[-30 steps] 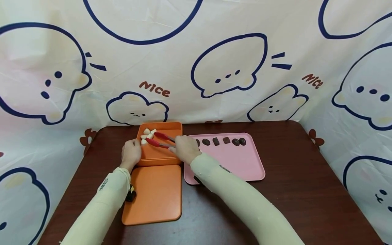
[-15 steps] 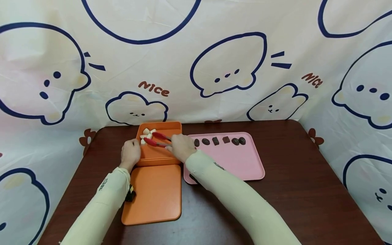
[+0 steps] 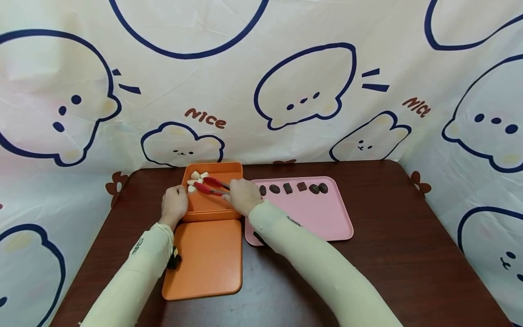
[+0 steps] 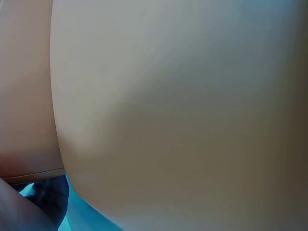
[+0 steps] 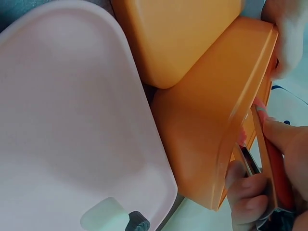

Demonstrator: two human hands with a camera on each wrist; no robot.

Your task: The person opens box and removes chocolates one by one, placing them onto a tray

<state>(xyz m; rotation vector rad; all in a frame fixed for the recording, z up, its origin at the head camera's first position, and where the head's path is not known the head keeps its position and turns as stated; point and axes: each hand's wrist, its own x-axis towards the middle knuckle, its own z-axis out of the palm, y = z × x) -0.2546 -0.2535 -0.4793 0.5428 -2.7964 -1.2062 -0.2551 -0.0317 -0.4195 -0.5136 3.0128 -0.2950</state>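
Observation:
My right hand [image 3: 244, 197] holds red-tipped tongs [image 3: 211, 186] over an orange box [image 3: 212, 212]. The tips stand apart beside several small white pieces [image 3: 195, 175] at the box's left side; whether a piece sits between them cannot be made out. In the right wrist view, fingers and thumb [image 5: 279, 132] wrap the tongs' red-and-metal arms. My left hand [image 3: 174, 203] grips the left wall of the box. Part of that hand [image 4: 47, 197] shows low in the left wrist view, beside the box wall.
An orange lid [image 3: 203, 261] lies in front of the box. To the right, a pink tray [image 3: 314, 215] bears a row of dark chocolates [image 3: 288, 188]. The right wrist view shows a pale piece [image 5: 105, 215] on it. A patterned cloth [image 3: 245, 91] hangs behind the brown table [image 3: 392, 218].
The right hand and tongs have shifted slightly left over the white pieces, then barely moved. The left hand stays at the box wall.

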